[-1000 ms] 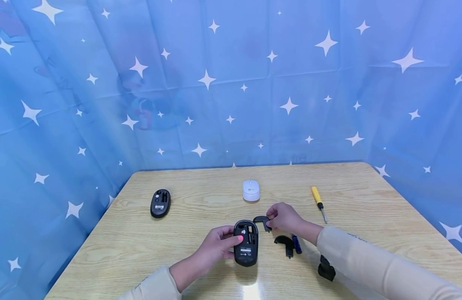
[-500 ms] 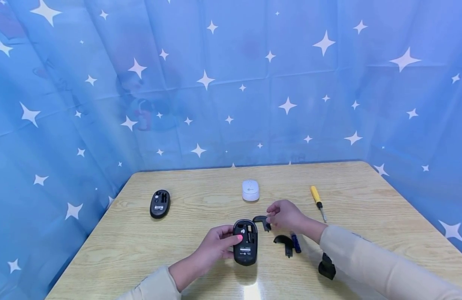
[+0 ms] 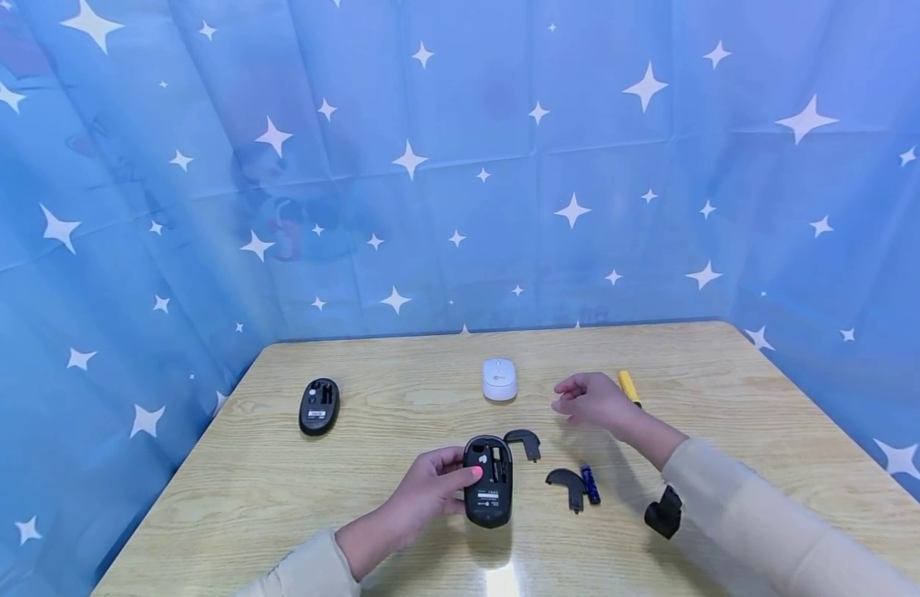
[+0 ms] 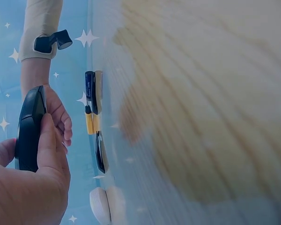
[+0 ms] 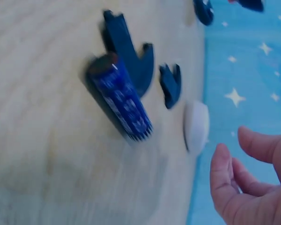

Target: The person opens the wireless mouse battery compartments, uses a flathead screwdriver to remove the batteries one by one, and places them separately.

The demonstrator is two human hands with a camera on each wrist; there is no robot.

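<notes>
My left hand (image 3: 430,489) grips a black mouse (image 3: 488,481) turned underside up on the wooden table (image 3: 400,398), its battery bay uncovered; the left wrist view shows this mouse (image 4: 30,129) edge-on in my fingers. My right hand (image 3: 590,400) hovers empty with relaxed fingers, above the table and close to a yellow-handled screwdriver (image 3: 628,387). Two black cover pieces (image 3: 523,442) (image 3: 567,484) and a blue battery (image 3: 590,484) lie between my hands. In the right wrist view the battery (image 5: 119,96) and a cover piece (image 5: 129,49) lie on the table.
A white mouse (image 3: 498,379) sits behind the black one. A second black mouse (image 3: 319,405), underside up, lies at the far left. Blue star-patterned cloth (image 3: 460,166) walls in the table on three sides.
My right hand has let go of the black cover piece beside the mouse, lifted, and moved back and right toward the screwdriver. The left hand keeps its hold on the mouse.
</notes>
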